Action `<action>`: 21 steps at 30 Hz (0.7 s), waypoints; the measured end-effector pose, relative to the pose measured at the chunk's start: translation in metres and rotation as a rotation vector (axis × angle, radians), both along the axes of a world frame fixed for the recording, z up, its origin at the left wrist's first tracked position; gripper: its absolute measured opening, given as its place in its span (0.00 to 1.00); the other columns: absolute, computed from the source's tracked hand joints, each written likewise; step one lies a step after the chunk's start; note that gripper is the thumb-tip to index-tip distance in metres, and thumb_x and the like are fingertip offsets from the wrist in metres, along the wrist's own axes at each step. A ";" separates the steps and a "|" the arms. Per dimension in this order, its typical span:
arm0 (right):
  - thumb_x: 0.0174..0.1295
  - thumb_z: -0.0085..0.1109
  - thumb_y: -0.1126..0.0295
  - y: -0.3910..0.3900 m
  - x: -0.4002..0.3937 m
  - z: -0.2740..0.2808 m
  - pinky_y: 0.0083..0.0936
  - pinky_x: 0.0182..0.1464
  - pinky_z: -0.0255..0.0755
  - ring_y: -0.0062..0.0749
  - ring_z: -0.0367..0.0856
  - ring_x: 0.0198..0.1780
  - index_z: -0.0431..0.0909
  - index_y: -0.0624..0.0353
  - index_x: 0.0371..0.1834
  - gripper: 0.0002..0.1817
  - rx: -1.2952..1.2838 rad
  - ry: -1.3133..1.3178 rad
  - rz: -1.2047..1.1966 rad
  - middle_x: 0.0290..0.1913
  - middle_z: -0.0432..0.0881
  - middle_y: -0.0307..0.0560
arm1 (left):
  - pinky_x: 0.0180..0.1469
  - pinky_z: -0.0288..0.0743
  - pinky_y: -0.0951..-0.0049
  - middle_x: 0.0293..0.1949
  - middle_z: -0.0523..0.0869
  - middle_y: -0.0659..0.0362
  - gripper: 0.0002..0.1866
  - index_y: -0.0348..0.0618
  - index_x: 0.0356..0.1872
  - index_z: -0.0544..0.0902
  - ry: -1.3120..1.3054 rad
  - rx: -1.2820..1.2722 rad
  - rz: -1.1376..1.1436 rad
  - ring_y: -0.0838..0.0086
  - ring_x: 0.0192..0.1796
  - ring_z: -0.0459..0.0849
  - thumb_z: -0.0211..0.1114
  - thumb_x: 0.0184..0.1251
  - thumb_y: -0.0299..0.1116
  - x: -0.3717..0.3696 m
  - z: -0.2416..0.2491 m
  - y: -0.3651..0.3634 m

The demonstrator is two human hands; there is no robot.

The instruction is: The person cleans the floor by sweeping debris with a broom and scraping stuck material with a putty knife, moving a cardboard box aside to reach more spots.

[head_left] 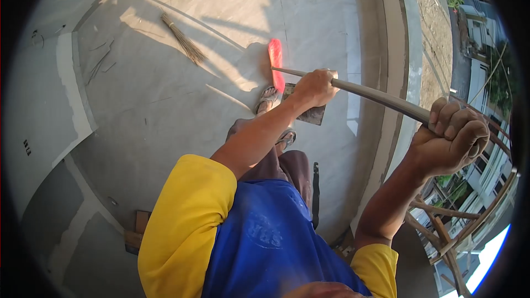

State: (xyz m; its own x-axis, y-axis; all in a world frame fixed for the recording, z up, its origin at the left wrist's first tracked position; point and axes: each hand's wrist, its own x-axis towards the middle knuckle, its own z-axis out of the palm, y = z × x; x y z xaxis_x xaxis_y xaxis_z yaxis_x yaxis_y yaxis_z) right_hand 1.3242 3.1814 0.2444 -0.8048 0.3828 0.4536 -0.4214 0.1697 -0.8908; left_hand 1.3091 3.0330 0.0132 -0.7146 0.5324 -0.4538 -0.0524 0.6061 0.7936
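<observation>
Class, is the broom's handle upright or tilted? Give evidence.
Tilted: the handle slants sideways from the red broom head to the right hand.

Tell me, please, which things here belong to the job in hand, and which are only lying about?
Belongs to the job, judging by the grip:
red-headed broom, held by the left hand and the right hand

Apparently just lying about:
stick broom
thin strips
wooden blocks
dark flat plate, perhaps a dustpan; if so, it may belong above
</observation>
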 end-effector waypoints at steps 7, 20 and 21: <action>0.77 0.48 0.59 -0.006 -0.002 0.042 0.19 0.20 0.58 0.18 0.58 0.16 0.63 0.51 0.21 0.21 0.042 -0.025 0.029 0.14 0.58 0.32 | 0.47 0.76 0.52 0.36 0.84 0.46 0.10 0.39 0.33 0.79 0.038 0.075 0.134 0.49 0.45 0.83 0.61 0.63 0.36 0.008 0.023 0.012; 0.76 0.49 0.59 0.159 0.021 0.027 0.24 0.27 0.58 0.18 0.52 0.18 0.57 0.49 0.19 0.24 -0.110 -0.119 -0.439 0.15 0.52 0.31 | 0.48 0.80 0.57 0.40 0.87 0.44 0.19 0.38 0.40 0.84 0.067 0.099 -0.006 0.50 0.45 0.86 0.61 0.66 0.46 0.024 0.008 0.175; 0.76 0.50 0.59 0.167 0.028 0.002 0.23 0.25 0.57 0.18 0.52 0.17 0.58 0.50 0.20 0.23 -0.167 -0.129 -0.361 0.15 0.53 0.30 | 0.49 0.80 0.56 0.40 0.88 0.45 0.18 0.40 0.39 0.85 0.019 0.036 0.001 0.51 0.46 0.86 0.62 0.65 0.46 0.031 -0.011 0.166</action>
